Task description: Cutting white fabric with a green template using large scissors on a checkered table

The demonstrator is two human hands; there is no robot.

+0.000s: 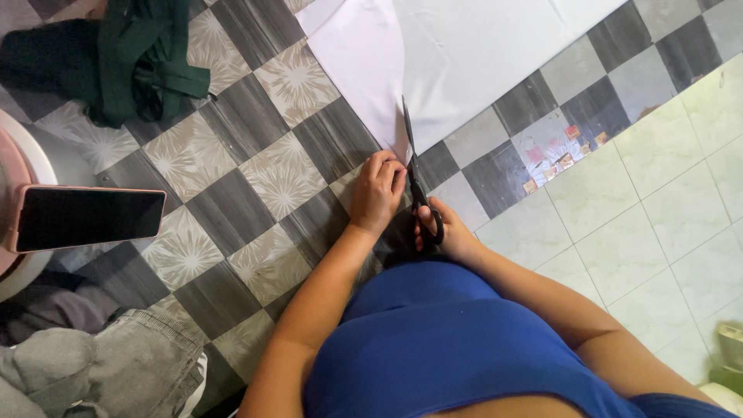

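Scissors at cloth edge

Two hands low at centre: right hand [449, 232] gripping one pair of scissors [418, 182], left hand [377, 192] pressing flat beside the blades. One white cloth [464, 54] beyond on tiled floor [255, 155]. One phone [89, 217] left, one green garment [135, 58] far left.
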